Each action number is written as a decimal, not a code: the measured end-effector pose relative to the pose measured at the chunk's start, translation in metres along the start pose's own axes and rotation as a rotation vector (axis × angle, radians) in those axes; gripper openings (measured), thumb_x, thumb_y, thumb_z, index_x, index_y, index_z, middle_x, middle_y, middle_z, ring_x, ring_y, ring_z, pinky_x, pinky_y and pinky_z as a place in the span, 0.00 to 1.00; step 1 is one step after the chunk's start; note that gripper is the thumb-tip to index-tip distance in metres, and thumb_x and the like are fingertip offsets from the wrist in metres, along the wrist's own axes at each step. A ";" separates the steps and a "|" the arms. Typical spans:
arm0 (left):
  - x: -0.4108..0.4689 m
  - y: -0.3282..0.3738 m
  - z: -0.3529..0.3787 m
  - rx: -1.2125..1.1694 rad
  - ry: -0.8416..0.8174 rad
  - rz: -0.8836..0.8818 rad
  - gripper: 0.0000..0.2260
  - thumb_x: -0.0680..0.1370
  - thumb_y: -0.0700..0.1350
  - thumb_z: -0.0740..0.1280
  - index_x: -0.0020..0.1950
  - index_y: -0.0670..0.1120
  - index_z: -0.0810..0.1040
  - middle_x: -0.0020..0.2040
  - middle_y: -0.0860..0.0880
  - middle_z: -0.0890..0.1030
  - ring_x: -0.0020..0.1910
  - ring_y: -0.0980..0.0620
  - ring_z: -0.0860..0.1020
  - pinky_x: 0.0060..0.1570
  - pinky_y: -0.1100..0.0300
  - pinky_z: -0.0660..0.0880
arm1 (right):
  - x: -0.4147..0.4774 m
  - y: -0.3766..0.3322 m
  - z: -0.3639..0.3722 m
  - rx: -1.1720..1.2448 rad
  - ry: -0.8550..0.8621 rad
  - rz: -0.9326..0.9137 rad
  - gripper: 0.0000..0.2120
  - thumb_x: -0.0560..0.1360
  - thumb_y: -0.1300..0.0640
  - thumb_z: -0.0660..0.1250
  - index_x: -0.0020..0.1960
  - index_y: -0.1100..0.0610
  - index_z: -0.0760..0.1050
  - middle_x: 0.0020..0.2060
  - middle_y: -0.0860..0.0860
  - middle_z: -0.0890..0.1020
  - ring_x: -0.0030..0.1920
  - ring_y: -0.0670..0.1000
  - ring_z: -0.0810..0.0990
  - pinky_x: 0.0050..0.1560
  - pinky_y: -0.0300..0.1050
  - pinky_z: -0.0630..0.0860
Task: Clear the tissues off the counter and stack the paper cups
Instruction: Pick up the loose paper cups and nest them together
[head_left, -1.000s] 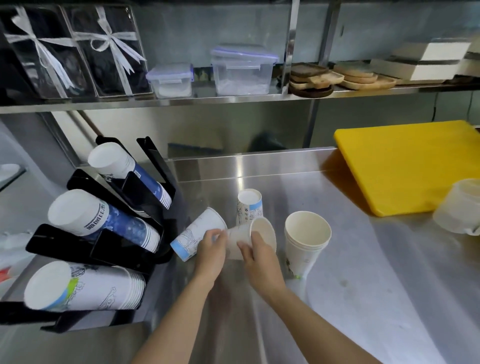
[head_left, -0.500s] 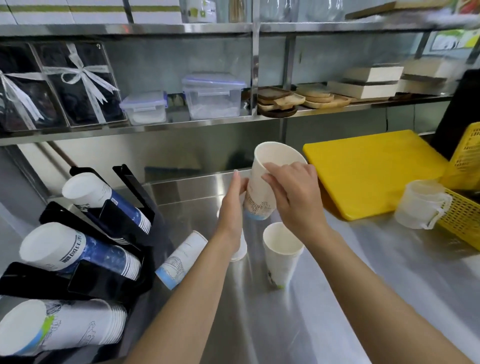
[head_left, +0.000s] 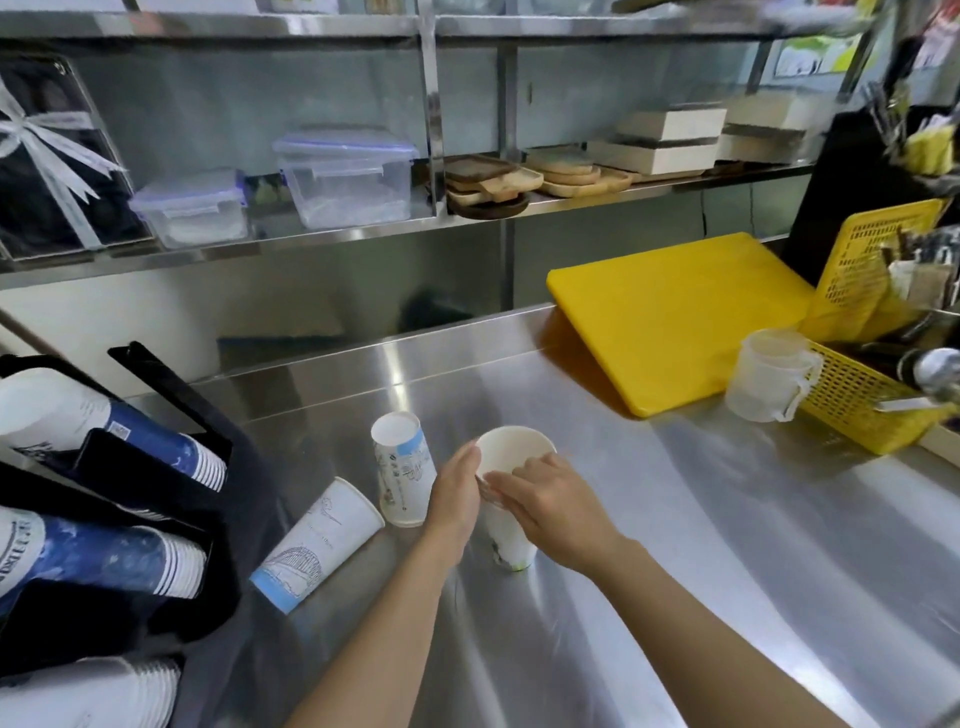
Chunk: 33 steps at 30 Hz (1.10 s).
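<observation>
**Two hands at a nested paper cup, steel counter**

Head view. At lower centre of the frame an upright white paper cup (head_left: 511, 457) stands on the steel counter (head_left: 675, 545), its mouth open upward; a second rim line partway down its wall suggests one cup seated inside another, though the hands hide most of the joint. The left hand (head_left: 457, 493) lies flat against the cup's left side, fingers straight and together, pressing rather than wrapping. The right hand (head_left: 545, 506) covers the cup's front and right side, fingers gently curled around the wall just below the rim. Just left of the hands, an inverted cup (head_left: 402, 475) stands base-up, apart from the held cup. Further to lower left, a printed cup (head_left: 317, 545) lies on its side, its blue-banded base toward the bottom left and its mouth close to the inverted cup. At the left edge a black dispenser rack (head_left: 130, 457) holds sleeves of stacked cups (head_left: 119, 558) lying horizontally. At right, a yellow cutting board (head_left: 670, 317) leans up from the counter; a translucent measuring jug (head_left: 769, 374) sits touching a yellow basket (head_left: 862, 395). No tissues can be made out on the counter.
</observation>
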<state>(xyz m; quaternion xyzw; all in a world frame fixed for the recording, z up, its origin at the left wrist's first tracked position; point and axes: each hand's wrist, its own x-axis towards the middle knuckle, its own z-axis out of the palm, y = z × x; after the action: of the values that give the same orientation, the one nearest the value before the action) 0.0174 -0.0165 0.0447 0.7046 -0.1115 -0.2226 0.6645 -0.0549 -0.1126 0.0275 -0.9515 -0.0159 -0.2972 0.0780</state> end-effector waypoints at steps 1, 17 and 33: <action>0.001 -0.008 -0.001 0.043 -0.008 0.000 0.15 0.80 0.44 0.54 0.56 0.44 0.79 0.45 0.48 0.79 0.44 0.51 0.75 0.42 0.60 0.71 | -0.005 0.000 0.004 0.015 -0.030 0.009 0.13 0.76 0.54 0.58 0.46 0.56 0.80 0.26 0.51 0.79 0.28 0.55 0.75 0.35 0.49 0.78; 0.008 0.014 -0.075 0.002 0.184 0.214 0.12 0.77 0.38 0.60 0.40 0.51 0.77 0.40 0.49 0.77 0.41 0.51 0.75 0.47 0.55 0.72 | 0.066 -0.069 -0.003 0.231 0.160 -0.127 0.12 0.74 0.56 0.58 0.41 0.61 0.78 0.35 0.55 0.79 0.35 0.57 0.76 0.32 0.47 0.73; 0.019 -0.061 -0.174 0.857 0.335 -0.282 0.24 0.79 0.60 0.49 0.71 0.49 0.66 0.73 0.47 0.68 0.72 0.46 0.64 0.68 0.47 0.58 | 0.068 -0.106 0.127 0.837 -0.598 0.598 0.33 0.75 0.50 0.66 0.72 0.59 0.54 0.68 0.55 0.66 0.68 0.57 0.65 0.62 0.63 0.71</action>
<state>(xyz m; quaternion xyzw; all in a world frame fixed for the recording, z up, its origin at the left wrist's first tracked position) 0.1062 0.1350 -0.0158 0.9494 0.0120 -0.1280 0.2865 0.0646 0.0112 -0.0223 -0.8454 0.1158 0.0499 0.5190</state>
